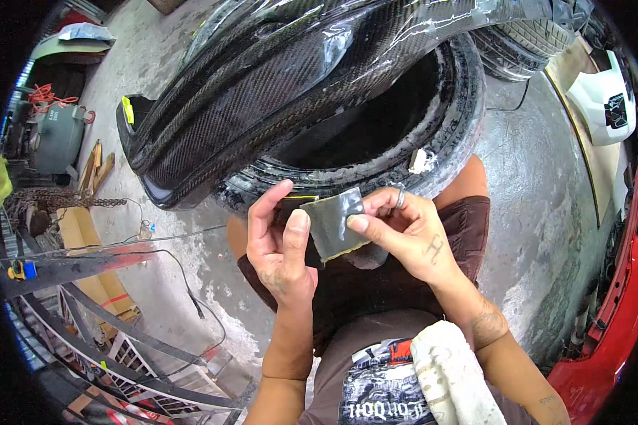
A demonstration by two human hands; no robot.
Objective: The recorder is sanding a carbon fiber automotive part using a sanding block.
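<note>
A small dark grey piece of sandpaper [333, 228] with yellowish edges is up in front of my lap. My right hand [407, 230] pinches its right edge between thumb and fingers, and a ring shows on one finger. A pale, wet-looking smear runs down that side of the sheet. At the left edge is my left hand [285, 244], its thumb upright in front and a dark flap with a yellow edge behind it; the other fingers are mostly hidden. Just beyond, a glossy carbon-fibre panel [241, 106] rests on a tyre [468, 92] dusted with white residue.
A second tyre [528, 49] and a white moulded part [599, 106] are at the far right, a red body panel [609, 319] nearer. To the left are a metal frame [142, 354], a cable [184, 283], cardboard [96, 262] and a chain [71, 200]. White cloth [446, 361] lies against my shirt.
</note>
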